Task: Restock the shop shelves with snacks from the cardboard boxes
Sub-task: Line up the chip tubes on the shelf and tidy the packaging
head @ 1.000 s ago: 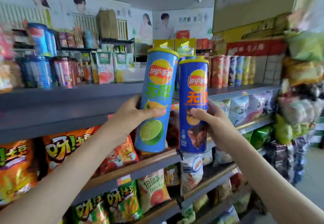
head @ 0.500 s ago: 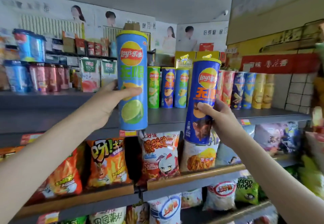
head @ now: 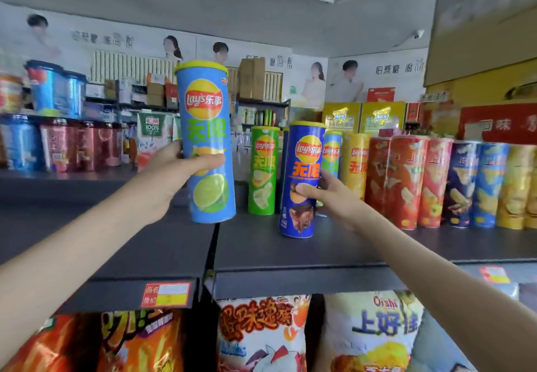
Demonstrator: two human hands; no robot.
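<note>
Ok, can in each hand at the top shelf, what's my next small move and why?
Probably push the dark blue can back toward the green can and its row, then let go. Its base looks down on the shelf, forward of that row, with the right hand gripping it. The left hand holds the lime can raised.

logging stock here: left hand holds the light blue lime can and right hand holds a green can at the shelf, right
Not quite. The head view shows the right hand gripping a dark blue can, not a green one; the left hand does hold the light blue lime can.
</note>
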